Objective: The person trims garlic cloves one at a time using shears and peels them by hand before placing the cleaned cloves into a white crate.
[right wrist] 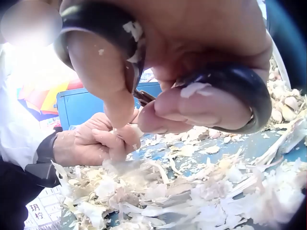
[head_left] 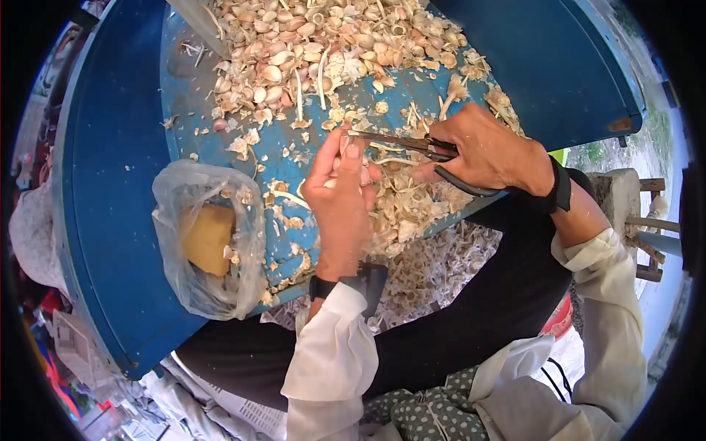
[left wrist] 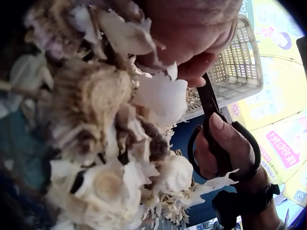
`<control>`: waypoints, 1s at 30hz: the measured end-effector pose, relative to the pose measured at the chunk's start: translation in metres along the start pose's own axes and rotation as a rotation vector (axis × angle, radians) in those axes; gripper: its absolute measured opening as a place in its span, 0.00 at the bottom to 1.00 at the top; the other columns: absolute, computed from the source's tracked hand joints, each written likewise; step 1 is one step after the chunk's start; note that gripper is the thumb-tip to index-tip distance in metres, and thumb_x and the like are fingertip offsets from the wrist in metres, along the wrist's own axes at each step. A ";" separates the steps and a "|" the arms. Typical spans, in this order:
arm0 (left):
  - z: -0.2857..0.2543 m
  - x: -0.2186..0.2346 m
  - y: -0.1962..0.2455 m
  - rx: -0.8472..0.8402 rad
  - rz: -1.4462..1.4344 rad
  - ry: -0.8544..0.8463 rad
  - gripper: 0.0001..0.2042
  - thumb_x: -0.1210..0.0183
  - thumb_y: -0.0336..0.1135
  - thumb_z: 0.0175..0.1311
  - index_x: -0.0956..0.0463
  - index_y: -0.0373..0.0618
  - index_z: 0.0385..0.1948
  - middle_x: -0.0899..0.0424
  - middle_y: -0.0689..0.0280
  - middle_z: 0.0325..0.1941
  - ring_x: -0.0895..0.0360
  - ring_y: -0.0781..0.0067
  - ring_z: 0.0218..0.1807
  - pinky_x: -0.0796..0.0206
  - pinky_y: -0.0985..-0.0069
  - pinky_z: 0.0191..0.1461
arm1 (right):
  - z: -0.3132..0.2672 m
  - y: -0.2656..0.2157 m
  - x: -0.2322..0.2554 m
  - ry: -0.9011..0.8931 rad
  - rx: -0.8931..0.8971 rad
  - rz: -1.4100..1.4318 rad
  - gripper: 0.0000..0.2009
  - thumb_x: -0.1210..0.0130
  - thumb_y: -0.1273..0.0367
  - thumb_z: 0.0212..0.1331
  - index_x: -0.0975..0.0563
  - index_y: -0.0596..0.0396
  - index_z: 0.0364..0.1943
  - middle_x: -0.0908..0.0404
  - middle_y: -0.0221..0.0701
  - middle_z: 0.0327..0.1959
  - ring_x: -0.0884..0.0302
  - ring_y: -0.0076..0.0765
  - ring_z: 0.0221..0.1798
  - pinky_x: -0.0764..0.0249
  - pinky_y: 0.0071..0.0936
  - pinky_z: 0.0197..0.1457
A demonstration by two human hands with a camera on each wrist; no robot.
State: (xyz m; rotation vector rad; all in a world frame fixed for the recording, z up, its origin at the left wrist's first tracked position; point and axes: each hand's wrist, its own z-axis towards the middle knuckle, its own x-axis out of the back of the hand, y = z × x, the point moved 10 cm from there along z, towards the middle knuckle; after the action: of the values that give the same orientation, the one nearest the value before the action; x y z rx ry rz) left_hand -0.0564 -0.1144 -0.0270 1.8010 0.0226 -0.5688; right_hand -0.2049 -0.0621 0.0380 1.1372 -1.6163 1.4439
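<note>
Black-handled scissors point(head_left: 401, 141) are gripped by the right hand point(head_left: 489, 149), thumb and fingers through the loops, also plain in the right wrist view, where the right hand point(right wrist: 192, 33) fills the top. The blade tips reach the fingertips of the left hand point(head_left: 340, 198), which pinches a garlic clove point(head_left: 344, 141); its outline is partly hidden by the fingers. In the left wrist view the left hand point(left wrist: 192, 28) is at the top, with the scissors point(left wrist: 209, 103) beside it. Garlic skins and root ends point(head_left: 412, 202) lie under and between the hands.
A blue tray point(head_left: 110, 184) holds a heap of garlic cloves point(head_left: 294, 37) at its far side. A clear plastic bag point(head_left: 250, 272) with a yellowish block point(head_left: 209, 239) sits left of the left hand. More peelings point(head_left: 441, 275) lie below the tray's near edge, between the person's legs.
</note>
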 end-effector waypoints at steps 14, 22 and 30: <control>0.002 0.000 -0.012 0.132 -0.400 -0.115 0.17 0.46 0.35 0.67 0.32 0.39 0.54 0.23 0.63 0.40 0.28 0.84 0.30 0.39 0.91 0.26 | 0.033 0.057 0.002 0.170 -0.204 0.663 0.16 0.35 0.58 0.53 0.25 0.53 0.21 0.30 0.23 0.12 0.31 0.14 0.17 0.39 0.17 0.19; -0.007 -0.014 -0.003 0.160 -0.498 -0.206 0.14 0.52 0.34 0.70 0.37 0.40 0.53 0.28 0.61 0.40 0.36 0.84 0.22 0.51 0.92 0.12 | 0.108 0.101 0.035 0.631 -0.338 -0.014 0.09 0.44 0.67 0.48 0.22 0.59 0.30 0.21 0.48 0.27 0.22 0.57 0.34 0.26 0.45 0.37; -0.079 0.031 0.088 0.041 -0.478 -0.171 0.16 0.45 0.38 0.66 0.34 0.45 0.52 0.23 0.58 0.38 0.29 0.80 0.18 0.54 0.91 0.10 | 0.118 0.080 0.025 0.517 -0.144 -0.249 0.09 0.42 0.67 0.52 0.26 0.54 0.33 0.21 0.44 0.30 0.23 0.56 0.36 0.28 0.46 0.36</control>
State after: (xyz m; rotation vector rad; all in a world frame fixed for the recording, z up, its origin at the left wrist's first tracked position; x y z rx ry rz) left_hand 0.0261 -0.0788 0.0558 1.7851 0.3334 -1.0663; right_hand -0.2812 -0.1824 0.0114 0.7674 -1.1513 1.2983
